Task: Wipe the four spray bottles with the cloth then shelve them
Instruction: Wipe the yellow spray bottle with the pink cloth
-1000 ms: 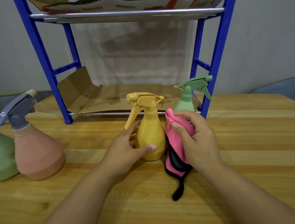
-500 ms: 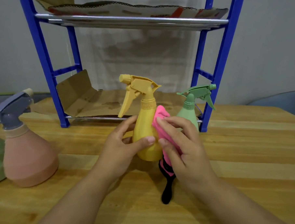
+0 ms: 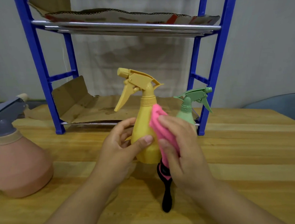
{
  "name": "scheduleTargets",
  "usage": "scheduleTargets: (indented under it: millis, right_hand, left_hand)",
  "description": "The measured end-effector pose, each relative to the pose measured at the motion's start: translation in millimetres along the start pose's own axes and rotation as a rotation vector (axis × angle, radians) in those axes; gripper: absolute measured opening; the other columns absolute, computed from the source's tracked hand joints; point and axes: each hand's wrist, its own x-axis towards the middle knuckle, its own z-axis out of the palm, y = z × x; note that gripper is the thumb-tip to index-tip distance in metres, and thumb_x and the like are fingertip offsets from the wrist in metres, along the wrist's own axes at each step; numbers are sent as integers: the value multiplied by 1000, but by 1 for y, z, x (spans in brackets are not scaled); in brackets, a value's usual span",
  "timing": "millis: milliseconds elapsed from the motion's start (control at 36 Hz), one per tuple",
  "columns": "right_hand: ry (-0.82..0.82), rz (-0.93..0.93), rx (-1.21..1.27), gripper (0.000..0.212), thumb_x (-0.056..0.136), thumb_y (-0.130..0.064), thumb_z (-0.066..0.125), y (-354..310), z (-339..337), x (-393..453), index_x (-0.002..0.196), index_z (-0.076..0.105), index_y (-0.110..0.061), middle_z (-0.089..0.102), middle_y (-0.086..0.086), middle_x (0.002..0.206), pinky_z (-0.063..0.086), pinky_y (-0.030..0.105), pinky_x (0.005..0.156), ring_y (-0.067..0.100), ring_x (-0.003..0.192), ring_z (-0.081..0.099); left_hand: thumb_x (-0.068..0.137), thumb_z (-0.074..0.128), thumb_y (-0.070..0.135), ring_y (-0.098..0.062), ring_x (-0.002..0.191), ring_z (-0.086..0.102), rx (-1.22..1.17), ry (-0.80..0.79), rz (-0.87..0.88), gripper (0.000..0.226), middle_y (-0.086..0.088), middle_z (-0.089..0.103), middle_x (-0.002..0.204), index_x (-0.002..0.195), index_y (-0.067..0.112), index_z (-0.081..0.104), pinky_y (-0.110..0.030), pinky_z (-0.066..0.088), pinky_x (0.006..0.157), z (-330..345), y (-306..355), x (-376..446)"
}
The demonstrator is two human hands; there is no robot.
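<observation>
The right hand [image 3: 180, 147] hides most of the pink cloth [image 3: 158, 121] and the lower body of the green bottle [image 3: 187, 108] behind it, so whether that bottle stands on the shelf or the table [image 3: 246, 158] cannot be told. The cloth covers the right side of the yellow bottle [image 3: 144, 129] (its base is partly behind the left hand [image 3: 118, 147]). The left edge cuts off the pink bottle [image 3: 19, 165] and a green shape beside it, and the rack [image 3: 40, 65] runs out of the top.
</observation>
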Motion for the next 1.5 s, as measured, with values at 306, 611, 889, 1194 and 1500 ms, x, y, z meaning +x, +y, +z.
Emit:
scheduleTargets:
  millis: [306,611,889,1194,1500]
  right_hand:
    - [99,473,344,26,98,-27,44,-1,-12,11,115,50,-46,55,-32,111,49,24,93,-6,110,53]
    - [27,269,152,42,98,-17,43,-11,0,2,139,41,-21,46,-7,137,29,12,106,1,130,37]
    - [43,533,437,28,96,-35,43,-7,-8,10,122,48,-45,56,-29,120,45,16,95,-7,116,50]
    - [159,441,292,35,95,-32,41,-13,-4,2,126,34,-47,44,-30,129,41,22,104,-5,125,42]
    - [249,427,380,23,94,-22,46,-11,-7,6,114,45,-33,53,-35,105,46,13,85,-3,104,54]
  left_hand:
    - [64,83,26,-10,99,68,21,-149,-18,54,12,71,108,112,34,61,-31,58,75,-4,5,-5]
    - [59,85,37,-9,100,67,-14,-81,-5,50,15,68,111,106,40,66,-36,57,78,-9,1,-4]
    - [64,82,16,-8,88,69,-31,-184,-74,39,15,72,97,96,36,72,-34,59,74,-12,7,-7]
    - [48,86,31,-13,102,65,54,-174,-47,64,13,66,112,107,42,64,-35,58,75,-12,3,-7]
    - [70,71,34,-18,88,69,-88,-180,-124,39,7,73,98,108,30,65,-40,58,75,-13,5,-9]
